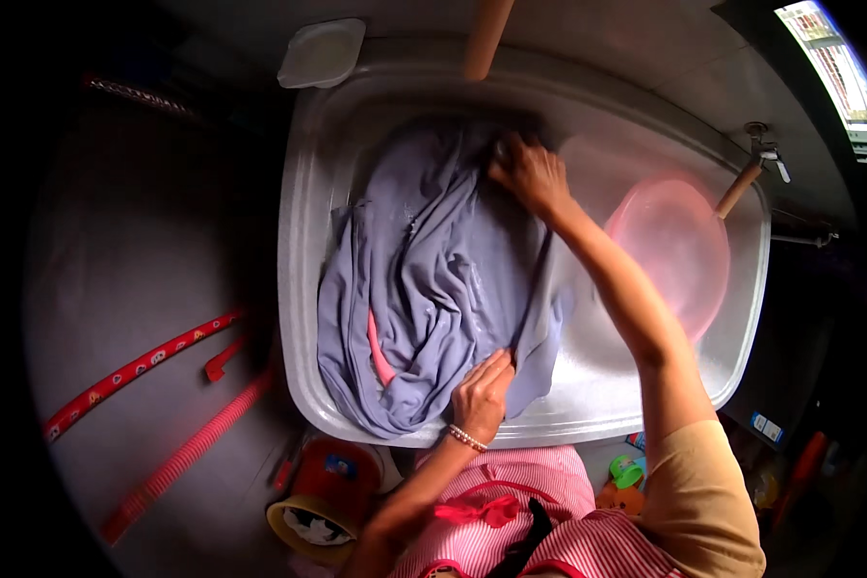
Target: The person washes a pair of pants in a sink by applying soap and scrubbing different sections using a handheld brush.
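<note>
A wet, grey-blue garment or cloth (433, 274) lies spread and bunched in a wide, shallow grey sink (607, 412). Between its folds on the left shows a narrow pink strip (379, 350). My left hand (482, 396), with a beaded bracelet at the wrist, holds the fabric near the sink's front rim. Farther back, the curled fingers of my right hand (531, 173) are down on the cloth's far right part. Blur and shadow there hide whether they grip the fabric or some small object.
A translucent pink basin (672, 253) stands in the sink's right side, below a tap (762, 148) with a tan hose (738, 189). A whitish plastic container (323, 52) sits at the back left corner. Another tan tube (488, 40) hangs over the back rim. A bucket (311, 531) stands below.
</note>
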`<state>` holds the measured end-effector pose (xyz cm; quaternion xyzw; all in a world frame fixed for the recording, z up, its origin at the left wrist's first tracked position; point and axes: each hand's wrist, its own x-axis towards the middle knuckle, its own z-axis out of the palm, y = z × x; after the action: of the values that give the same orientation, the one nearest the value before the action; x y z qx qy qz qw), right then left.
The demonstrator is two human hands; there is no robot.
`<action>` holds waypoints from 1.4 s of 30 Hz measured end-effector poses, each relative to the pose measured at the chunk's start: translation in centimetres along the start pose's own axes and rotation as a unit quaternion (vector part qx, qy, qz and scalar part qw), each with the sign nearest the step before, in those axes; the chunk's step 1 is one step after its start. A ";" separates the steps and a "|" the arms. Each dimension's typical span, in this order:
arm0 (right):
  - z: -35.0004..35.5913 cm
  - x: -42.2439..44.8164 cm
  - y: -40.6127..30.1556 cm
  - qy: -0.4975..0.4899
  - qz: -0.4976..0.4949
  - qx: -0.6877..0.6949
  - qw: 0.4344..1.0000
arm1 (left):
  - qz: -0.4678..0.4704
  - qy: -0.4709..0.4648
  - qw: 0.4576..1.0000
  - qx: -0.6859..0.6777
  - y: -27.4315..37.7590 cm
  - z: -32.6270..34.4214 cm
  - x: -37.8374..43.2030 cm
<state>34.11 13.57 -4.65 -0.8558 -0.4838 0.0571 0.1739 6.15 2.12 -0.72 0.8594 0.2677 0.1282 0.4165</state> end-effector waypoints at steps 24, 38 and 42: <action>-1.7 -4.0 1.1 -0.049 0.021 0.023 0.998 | 0.030 -0.023 0.999 0.006 -0.5 0.2 -0.5; -1.4 -2.4 2.7 0.030 0.078 0.009 0.996 | 0.037 -0.019 0.999 0.015 -0.1 0.3 0.3; -1.9 -5.9 -0.9 -0.032 -0.049 0.032 0.998 | 0.026 -0.009 1.000 0.014 -1.0 -0.1 -0.2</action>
<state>30.79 8.54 -3.01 -0.8228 -0.5285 0.0911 0.1881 5.56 2.59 -1.43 0.8730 0.2435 0.1272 0.4031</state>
